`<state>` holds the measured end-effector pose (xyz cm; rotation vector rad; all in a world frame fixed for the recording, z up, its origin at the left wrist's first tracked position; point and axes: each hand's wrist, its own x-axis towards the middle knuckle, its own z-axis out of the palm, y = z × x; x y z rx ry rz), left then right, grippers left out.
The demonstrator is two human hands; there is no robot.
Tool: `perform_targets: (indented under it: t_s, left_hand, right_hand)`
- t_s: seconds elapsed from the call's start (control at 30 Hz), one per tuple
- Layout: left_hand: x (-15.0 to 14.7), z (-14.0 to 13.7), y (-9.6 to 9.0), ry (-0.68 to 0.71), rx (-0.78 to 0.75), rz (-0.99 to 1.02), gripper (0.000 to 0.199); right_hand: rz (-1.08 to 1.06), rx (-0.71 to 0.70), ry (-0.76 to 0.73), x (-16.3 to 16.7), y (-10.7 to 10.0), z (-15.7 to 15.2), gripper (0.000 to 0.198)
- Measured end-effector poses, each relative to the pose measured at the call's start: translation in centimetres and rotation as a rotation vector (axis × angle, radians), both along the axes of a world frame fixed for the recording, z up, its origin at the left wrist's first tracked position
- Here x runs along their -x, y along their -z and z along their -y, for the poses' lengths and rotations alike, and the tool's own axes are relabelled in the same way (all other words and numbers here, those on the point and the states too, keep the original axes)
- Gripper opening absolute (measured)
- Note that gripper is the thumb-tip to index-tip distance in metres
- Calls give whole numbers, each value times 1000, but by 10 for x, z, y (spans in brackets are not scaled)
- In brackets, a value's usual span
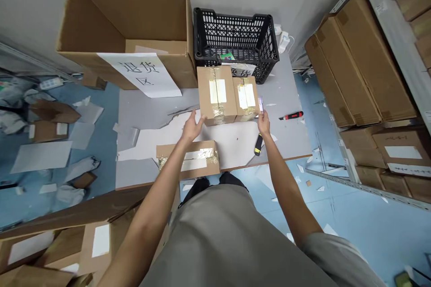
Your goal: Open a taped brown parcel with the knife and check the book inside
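Two taped cardboard boxes stand side by side on the worktable: a larger box (226, 93) on the left and a smaller box (240, 107) on the right. Each has a white label and shiny tape on top. My left hand (193, 128) is at the larger box's near left corner, thumb and fingers apart. On the other side, my right hand (264, 123) has its fingers at the smaller box's near right corner; a small pale purple item (260, 104) shows just beyond them. A third taped box (198, 169) lies at the table's front edge, under my left forearm.
A big open carton (131, 67) with a paper sign and a black plastic crate (232, 60) stand at the back. A yellow-black cutter (258, 144) and a red-black cutter (292, 115) lie on the right. Shelves with cartons (346, 67) flank the right; scraps litter the floor.
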<state>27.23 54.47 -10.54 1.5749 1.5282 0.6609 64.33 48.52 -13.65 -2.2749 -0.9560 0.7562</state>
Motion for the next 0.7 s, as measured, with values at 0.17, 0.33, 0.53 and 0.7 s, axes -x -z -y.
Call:
perform_targets:
  t_s: [0.17,0.33,0.53,0.7]
  left_hand:
    - [95,96,-14,-244,-140,-201,88]
    - [154,176,-4,-434,57,-208,96]
    - [160,196,16,-299,124,14,96]
    - [166,195,14,-205,89,6,103]
  right_hand:
    - [112,272,121,9,28,95,67]
    - [180,370,123,16,50,119,57]
    - [209,321,65,28,39,108,41]
    - [64,150,-136,73,-8,131,40]
